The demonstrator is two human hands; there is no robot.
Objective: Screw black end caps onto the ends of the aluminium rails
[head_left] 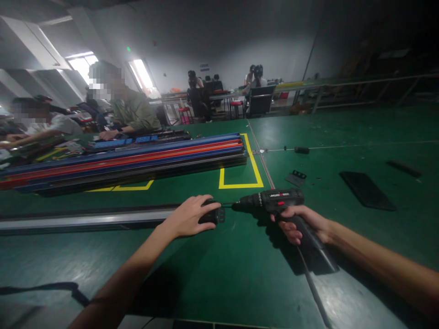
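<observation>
Closest to us, our right hand (302, 224) is closed around the grip of a black cordless drill (274, 203), its bit pointing left into a small black end cap (214, 214) at the right end of a long grey rail (85, 219) lying across the green worktable (222, 283). Our left hand (188, 217) lies flat over that cap and rail end, fingers spread, pressing it down without wrapping around it. We judge the fastening to be under way: the bit meets the cap, but whether the screw is seated we cannot tell. Further right lie a small black bracket (297, 177) and a flat black plate (366, 189). Beyond, toward the table's left edge, a stack of red, blue and black rails (130, 160) waits, with seated co-workers (130, 109) behind it.
</observation>
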